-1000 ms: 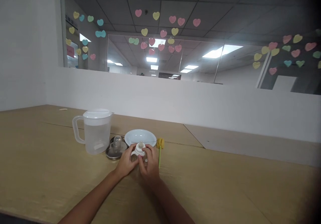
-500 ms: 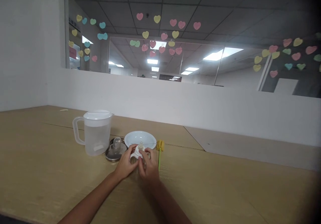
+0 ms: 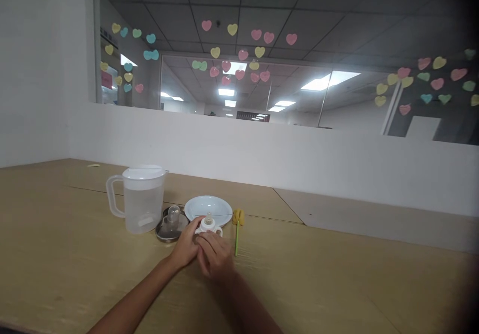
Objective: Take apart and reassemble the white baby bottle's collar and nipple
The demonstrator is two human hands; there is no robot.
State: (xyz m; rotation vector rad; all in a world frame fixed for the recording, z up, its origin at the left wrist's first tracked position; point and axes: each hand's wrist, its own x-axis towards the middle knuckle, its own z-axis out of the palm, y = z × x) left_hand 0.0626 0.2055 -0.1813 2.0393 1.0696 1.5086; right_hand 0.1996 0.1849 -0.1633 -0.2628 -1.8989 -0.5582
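Both my hands meet on a small white baby bottle (image 3: 208, 225) with a teat on top, standing on the wooden table (image 3: 337, 274). My left hand (image 3: 186, 246) grips its left side. My right hand (image 3: 213, 256) wraps the lower front and hides the bottle's body. Just behind the bottle lies a white plate (image 3: 208, 209). A clear dome cap (image 3: 173, 214) rests on a round metal lid (image 3: 170, 228) to the left.
A translucent plastic pitcher (image 3: 140, 198) with a white lid stands at the left. A yellow sponge brush with a green handle (image 3: 237, 226) lies right of the plate. A low white partition (image 3: 299, 162) runs behind the table, with heart stickers on the glass above.
My right hand has slid down and toward me from the bottle's top to its lower front. The left hand has stayed on the bottle.
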